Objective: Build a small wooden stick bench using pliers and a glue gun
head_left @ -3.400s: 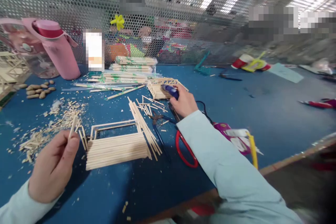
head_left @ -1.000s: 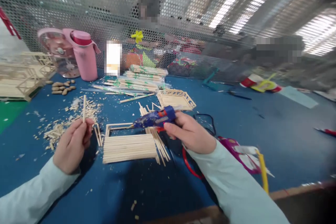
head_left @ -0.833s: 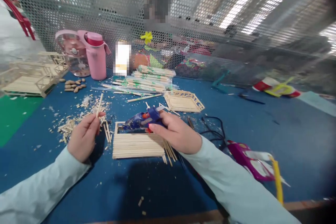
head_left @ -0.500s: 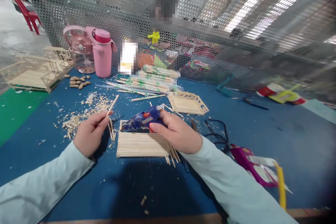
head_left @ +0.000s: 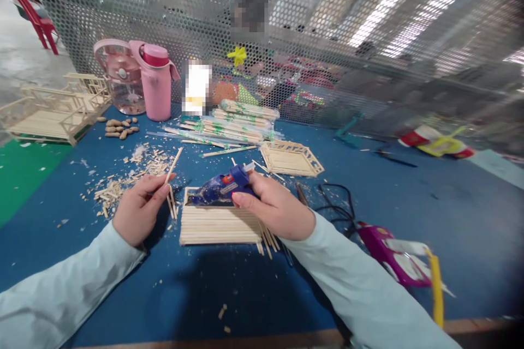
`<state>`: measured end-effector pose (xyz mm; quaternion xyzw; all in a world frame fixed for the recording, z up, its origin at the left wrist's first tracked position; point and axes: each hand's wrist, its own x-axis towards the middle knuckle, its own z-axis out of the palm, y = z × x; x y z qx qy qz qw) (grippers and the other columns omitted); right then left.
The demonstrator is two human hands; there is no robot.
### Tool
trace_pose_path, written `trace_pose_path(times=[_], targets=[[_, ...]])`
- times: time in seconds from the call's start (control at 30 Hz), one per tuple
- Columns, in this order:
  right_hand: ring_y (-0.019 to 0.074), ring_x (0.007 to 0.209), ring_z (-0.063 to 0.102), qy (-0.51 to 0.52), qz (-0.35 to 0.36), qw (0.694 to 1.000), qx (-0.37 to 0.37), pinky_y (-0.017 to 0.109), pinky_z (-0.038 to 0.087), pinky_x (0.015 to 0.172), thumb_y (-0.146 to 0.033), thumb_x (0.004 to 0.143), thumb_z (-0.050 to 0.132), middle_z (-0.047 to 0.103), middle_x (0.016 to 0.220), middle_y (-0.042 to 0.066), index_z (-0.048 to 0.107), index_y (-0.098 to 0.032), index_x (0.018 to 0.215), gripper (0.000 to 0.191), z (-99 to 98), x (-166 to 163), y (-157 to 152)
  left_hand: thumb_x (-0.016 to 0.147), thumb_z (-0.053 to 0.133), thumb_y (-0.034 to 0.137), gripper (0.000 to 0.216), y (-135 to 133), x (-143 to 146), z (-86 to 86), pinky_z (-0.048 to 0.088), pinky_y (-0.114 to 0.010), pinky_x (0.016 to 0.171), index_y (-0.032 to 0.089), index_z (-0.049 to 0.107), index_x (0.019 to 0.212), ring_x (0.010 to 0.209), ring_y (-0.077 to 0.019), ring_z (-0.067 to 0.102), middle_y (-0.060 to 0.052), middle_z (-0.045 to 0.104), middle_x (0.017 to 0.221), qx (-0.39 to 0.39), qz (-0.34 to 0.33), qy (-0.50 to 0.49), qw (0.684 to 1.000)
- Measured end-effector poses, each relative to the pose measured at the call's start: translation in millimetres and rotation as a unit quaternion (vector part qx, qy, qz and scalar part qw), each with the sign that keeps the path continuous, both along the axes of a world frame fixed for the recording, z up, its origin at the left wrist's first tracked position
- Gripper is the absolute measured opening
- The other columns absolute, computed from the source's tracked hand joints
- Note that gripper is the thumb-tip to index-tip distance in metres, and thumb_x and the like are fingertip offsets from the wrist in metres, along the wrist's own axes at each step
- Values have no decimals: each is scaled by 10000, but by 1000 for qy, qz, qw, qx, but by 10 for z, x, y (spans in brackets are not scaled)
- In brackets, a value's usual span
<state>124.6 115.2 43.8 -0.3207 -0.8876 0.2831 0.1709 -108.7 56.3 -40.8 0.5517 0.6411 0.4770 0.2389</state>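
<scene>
Left of centre in the frame, the left hand (head_left: 137,211) keeps its grip pinched on a thin wooden stick (head_left: 175,163), tilted up toward the right. Near the centre, the right hand (head_left: 282,206) has its grip wrapped around a blue glue gun (head_left: 219,185), whose nozzle points left over the far part of a stick panel (head_left: 221,225); whether the nozzle touches it, I cannot tell. The panel lies at lower centre on the blue tabletop (head_left: 143,305), with loose sticks (head_left: 269,238) at its right end. Wood scraps (head_left: 109,193) spread just beyond the left hand. Right of centre, past the glue gun, sits a small stick tray (head_left: 291,160); bagged sticks (head_left: 239,126) lie at upper centre, and a pink bottle (head_left: 158,90) stands upper left.
</scene>
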Motion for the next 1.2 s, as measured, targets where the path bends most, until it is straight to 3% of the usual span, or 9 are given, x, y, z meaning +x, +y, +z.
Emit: trace_pose_path(times=[0.13, 0.23, 0.37, 0.43, 0.5, 0.57, 0.67, 0.9, 1.2], targets=[[217, 845, 598, -3, 0, 1000, 10, 341, 459, 752, -327, 871, 432, 640, 944, 107, 566, -152, 950, 235, 16, 102, -4, 758, 523, 424, 393, -5, 24, 25, 463, -335, 730, 152, 650, 1012, 770, -203, 598, -68, 662, 822, -18, -13, -22, 1000], [196, 747, 594, 24, -62, 997, 23, 326, 460, 705, -375, 864, 443, 644, 847, 82, 586, -164, 873, 255, 64, 356, 62, 747, 541, 420, 336, -27, 19, 65, 462, -287, 602, 159, 626, 940, 614, -165, 573, -30, 633, 698, -30, -19, -20, 999], [143, 482, 487, 76, -249, 963, 71, 285, 420, 523, -430, 844, 456, 565, 591, 12, 577, -161, 860, 295, 25, 861, 304, 777, 519, 401, 238, -55, 51, 252, 454, -287, 682, 205, 654, 786, 718, -186, 610, -43, 689, 767, 41, -53, 139, 988], [156, 494, 504, 71, -313, 940, 113, 285, 425, 529, -397, 845, 441, 544, 544, 2, 578, -152, 861, 281, -73, 1109, 457, 806, 478, 404, 271, -43, 118, 393, 442, -303, 716, 220, 676, 796, 766, -199, 618, -47, 707, 797, 79, -93, 223, 967], [187, 590, 574, 33, -355, 919, 166, 303, 454, 580, -334, 836, 435, 627, 649, 31, 576, -145, 966, 270, -197, 1307, 586, 835, 434, 389, 300, -4, 215, 533, 427, -328, 740, 228, 687, 823, 776, -202, 614, -45, 712, 807, 84, -144, 294, 941], [239, 824, 628, -35, -355, 907, 222, 349, 476, 705, -276, 820, 444, 682, 934, 102, 557, -129, 1097, 334, -310, 1438, 669, 851, 408, 347, 307, 59, 315, 645, 414, -351, 761, 229, 690, 830, 784, -203, 606, -39, 710, 818, 57, -194, 351, 914], [271, 1067, 574, -142, -304, 904, 264, 397, 454, 828, -226, 822, 452, 603, 1192, 142, 540, -128, 1190, 391, -422, 1518, 718, 844, 403, 304, 303, 173, 432, 730, 418, -351, 737, 219, 692, 814, 780, -206, 596, -33, 706, 816, -16, -243, 389, 888], [244, 1107, 563, -214, -291, 907, 218, 396, 428, 904, -189, 768, 554, 616, 1188, 100, 595, -169, 1153, 387, -602, 1480, 773, 800, 406, 312, 321, 286, 548, 685, 432, -343, 740, 207, 709, 793, 808, -225, 599, -39, 707, 833, -122, -251, 399, 873], [235, 1050, 594, -212, -308, 906, 200, 381, 457, 898, -226, 749, 557, 597, 1219, 83, 551, -178, 1212, 465, -678, 1488, 788, 800, 391, 309, 342, 308, 570, 651, 437, -340, 755, 213, 718, 825, 829, -228, 609, -42, 711, 861, -131, -276, 403, 862]])
